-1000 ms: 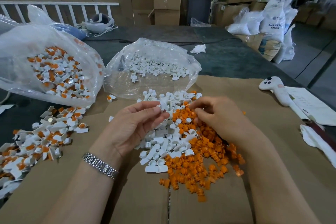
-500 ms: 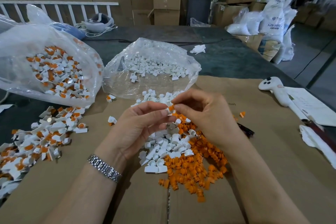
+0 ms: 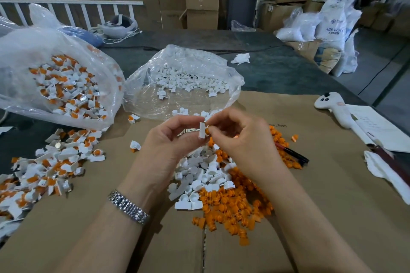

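My left hand [image 3: 170, 142] pinches a small white plastic part [image 3: 202, 130] above the middle of the cardboard. My right hand [image 3: 239, 139] pinches a small orange plug [image 3: 207, 131] and holds it against that white part. Below the hands lies a heap of loose white parts [image 3: 204, 175] beside a heap of orange plugs [image 3: 230, 204]. Several white parts with orange plugs in them [image 3: 44, 168] are spread on the left.
Flat cardboard [image 3: 310, 217] covers the table. A clear bag of joined parts [image 3: 64, 86] sits at the left, a clear bag of white parts [image 3: 184, 80] at the centre back. A white controller [image 3: 332, 106], papers [image 3: 381, 126], a black pen [image 3: 292, 153] and a cloth [image 3: 386, 170] lie to the right.
Both hands rose from the heaps, the left with a white part and the right with an orange plug. The two pieces now meet between the fingertips.
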Motion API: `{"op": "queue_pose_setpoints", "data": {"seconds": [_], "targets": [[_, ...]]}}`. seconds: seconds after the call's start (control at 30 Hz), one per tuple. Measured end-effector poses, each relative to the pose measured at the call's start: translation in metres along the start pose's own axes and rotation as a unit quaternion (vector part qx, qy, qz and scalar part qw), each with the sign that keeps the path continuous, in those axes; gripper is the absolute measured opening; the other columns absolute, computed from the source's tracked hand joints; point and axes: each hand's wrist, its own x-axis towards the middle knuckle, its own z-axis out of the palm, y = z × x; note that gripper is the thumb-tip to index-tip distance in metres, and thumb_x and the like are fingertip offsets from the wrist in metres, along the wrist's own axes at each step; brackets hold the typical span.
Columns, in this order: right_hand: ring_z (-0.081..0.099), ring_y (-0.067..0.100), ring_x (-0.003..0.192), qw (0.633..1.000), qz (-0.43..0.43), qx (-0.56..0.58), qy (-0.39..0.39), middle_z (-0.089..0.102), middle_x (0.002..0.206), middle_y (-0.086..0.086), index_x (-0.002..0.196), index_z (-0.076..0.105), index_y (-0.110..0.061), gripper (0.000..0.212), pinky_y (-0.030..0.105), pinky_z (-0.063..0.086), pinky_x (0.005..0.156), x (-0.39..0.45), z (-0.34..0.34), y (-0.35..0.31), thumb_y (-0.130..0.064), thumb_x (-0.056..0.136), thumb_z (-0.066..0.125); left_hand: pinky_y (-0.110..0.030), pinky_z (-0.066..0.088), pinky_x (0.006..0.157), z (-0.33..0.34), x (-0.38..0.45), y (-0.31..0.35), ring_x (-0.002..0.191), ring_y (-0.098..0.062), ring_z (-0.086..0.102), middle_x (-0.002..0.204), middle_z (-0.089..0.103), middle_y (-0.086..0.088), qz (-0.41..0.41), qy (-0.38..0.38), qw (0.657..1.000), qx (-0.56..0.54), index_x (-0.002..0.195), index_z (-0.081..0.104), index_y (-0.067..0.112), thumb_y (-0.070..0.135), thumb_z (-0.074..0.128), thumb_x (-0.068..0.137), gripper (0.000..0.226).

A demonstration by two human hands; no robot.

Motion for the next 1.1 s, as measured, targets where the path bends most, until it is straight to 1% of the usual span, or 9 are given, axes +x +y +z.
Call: {"op": "queue_pose_setpoints", "data": {"seconds": [0.07,0.23,0.4,0.57,0.67,0.83,0.93,1.03,1.1], "targets": [[0.069,0.010,0.074,0.999,0.024,0.028,0.007,0.072,0.081,-0.007,0.093,0.074,-0.020,0.009,0.024,0.057,0.068,0.000,0.003,0.001,-0.012,0.090,0.072,-0.043,0.054,0.102,0.001,-0.003,0.001,0.110,-0.030,0.073,0.113,0.077,-0.010,-0.001,0.005,0.999,0.046,0.108,0.080,0.020,0.036,0.091,0.071,0.042],[0.071,0.014,0.070,0.997,0.048,0.041,0.049,0.070,0.077,-0.004,0.089,0.069,-0.023,0.007,0.030,0.059,0.064,-0.004,0.014,0.002,-0.018,0.090,0.073,-0.018,0.057,0.083,0.009,-0.005,-0.002,0.094,-0.015,0.078,0.097,0.081,0.002,0.056,0.040,0.985,0.157,0.099,0.080,0.027,0.021,0.082,0.086,0.015],[0.071,0.011,0.067,0.995,0.052,0.058,0.067,0.070,0.080,-0.004,0.093,0.069,-0.023,0.007,0.021,0.052,0.056,-0.004,0.019,-0.002,-0.016,0.093,0.070,-0.027,0.060,0.087,0.010,-0.003,-0.002,0.097,-0.023,0.077,0.100,0.080,-0.006,0.040,0.068,0.992,0.097,0.099,0.080,0.020,0.019,0.084,0.082,0.018],[0.073,0.013,0.085,0.991,0.050,0.113,-0.052,0.073,0.097,-0.003,0.114,0.072,-0.025,0.027,0.026,0.061,0.080,-0.001,-0.003,-0.006,-0.009,0.092,0.072,-0.027,0.059,0.087,0.001,0.002,-0.002,0.098,-0.028,0.076,0.103,0.078,-0.017,-0.021,0.020,0.993,-0.113,0.094,0.081,0.011,0.003,0.078,0.077,0.019],[0.071,0.012,0.096,0.997,0.013,0.051,-0.056,0.072,0.104,-0.004,0.114,0.074,-0.021,0.024,0.031,0.059,0.088,0.000,-0.008,-0.005,-0.011,0.092,0.072,-0.025,0.058,0.084,-0.002,0.004,-0.003,0.097,-0.023,0.075,0.104,0.078,-0.013,-0.016,0.002,0.996,-0.084,0.097,0.082,0.012,0.010,0.084,0.074,0.023],[0.069,0.009,0.095,0.998,-0.031,-0.026,-0.037,0.071,0.102,-0.007,0.111,0.076,-0.019,0.024,0.032,0.058,0.087,0.002,-0.010,-0.002,-0.018,0.088,0.076,-0.023,0.053,0.073,-0.005,0.003,-0.001,0.085,-0.015,0.066,0.100,0.079,-0.005,0.002,0.032,0.998,0.054,0.101,0.083,0.021,0.040,0.092,0.067,0.040],[0.069,0.009,0.093,0.998,-0.052,-0.039,-0.026,0.071,0.100,-0.007,0.110,0.076,-0.018,0.024,0.032,0.059,0.084,0.002,-0.010,-0.001,-0.019,0.087,0.077,-0.024,0.058,0.077,-0.005,0.003,0.002,0.090,-0.021,0.073,0.103,0.078,-0.013,-0.010,0.018,1.000,0.002,0.102,0.083,0.014,0.032,0.091,0.070,0.038],[0.069,0.010,0.090,0.996,-0.070,-0.055,-0.020,0.071,0.098,-0.004,0.108,0.077,-0.016,0.022,0.031,0.058,0.083,0.001,-0.009,0.000,-0.017,0.086,0.078,-0.027,0.060,0.081,-0.004,0.003,0.005,0.101,-0.030,0.075,0.108,0.076,-0.021,-0.024,-0.002,0.999,-0.040,0.102,0.081,0.005,0.015,0.080,0.084,0.020],[0.068,0.008,0.088,0.994,-0.081,-0.070,-0.020,0.071,0.097,-0.003,0.106,0.077,-0.014,0.020,0.029,0.057,0.082,0.002,-0.008,0.000,-0.016,0.086,0.079,-0.028,0.060,0.081,-0.003,0.003,0.006,0.101,-0.032,0.075,0.106,0.076,-0.023,-0.029,0.007,0.999,-0.041,0.099,0.081,0.003,0.016,0.080,0.084,0.020]]}}
